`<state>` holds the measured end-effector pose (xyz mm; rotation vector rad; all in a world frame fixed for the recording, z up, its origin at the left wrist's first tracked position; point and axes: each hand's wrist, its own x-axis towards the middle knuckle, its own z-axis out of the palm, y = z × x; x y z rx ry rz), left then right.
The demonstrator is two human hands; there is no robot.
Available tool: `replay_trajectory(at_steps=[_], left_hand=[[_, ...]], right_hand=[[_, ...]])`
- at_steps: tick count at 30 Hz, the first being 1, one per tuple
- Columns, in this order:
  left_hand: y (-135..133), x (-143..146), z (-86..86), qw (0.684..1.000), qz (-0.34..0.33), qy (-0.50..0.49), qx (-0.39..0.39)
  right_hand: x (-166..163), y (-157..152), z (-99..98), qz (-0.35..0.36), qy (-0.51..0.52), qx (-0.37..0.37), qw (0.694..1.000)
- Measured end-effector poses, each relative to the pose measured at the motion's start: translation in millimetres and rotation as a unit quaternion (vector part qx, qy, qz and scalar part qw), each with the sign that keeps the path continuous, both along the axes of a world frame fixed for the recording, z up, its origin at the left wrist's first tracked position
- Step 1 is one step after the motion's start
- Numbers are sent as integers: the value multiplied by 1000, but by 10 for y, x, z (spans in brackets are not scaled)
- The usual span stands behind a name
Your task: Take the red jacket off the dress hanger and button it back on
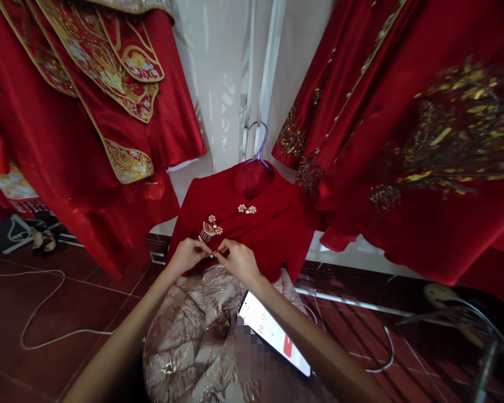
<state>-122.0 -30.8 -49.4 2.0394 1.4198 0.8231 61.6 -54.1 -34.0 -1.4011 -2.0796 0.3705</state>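
A dark red top [273,240] hangs on a purple hanger [260,146], its lower part over the quilted, shiny beige fabric [193,324]. My left hand [189,254] and my right hand [239,258] meet at the top's lower front, thumbs and fingers pinched together. Between the fingertips shows a small beaded ornament [212,255] with pearl-like and red beads, partly hidden by the fingers. Just above my left hand sits a fan-shaped brooch [210,228] with hanging beads. Higher up, a pearl flower clasp [247,209] lies on the chest.
Embroidered red garments [121,112] hang at the left, and a sequinned red gown [437,224] at the right. A lit phone [273,333] lies under my right forearm. White cable [63,336] crosses the tiled floor; shoes [44,240] stand far left.
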Motion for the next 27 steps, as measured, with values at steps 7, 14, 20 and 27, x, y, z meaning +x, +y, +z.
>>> replay_trajectory(at_steps=[7,14,20,27], left_hand=[[-103,11,191,988,-26,75,135],[-230,58,314,974,-49,175,136],[-257,160,221,968,-33,192,158],[-249,172,195,965,-42,201,166]], right_hand=[[445,-340,85,85,153,-79,981],[646,-522,269,78,193,-60,976],[555,-551,231,84,171,-56,980],[550,-512,120,93,138,-20,986]])
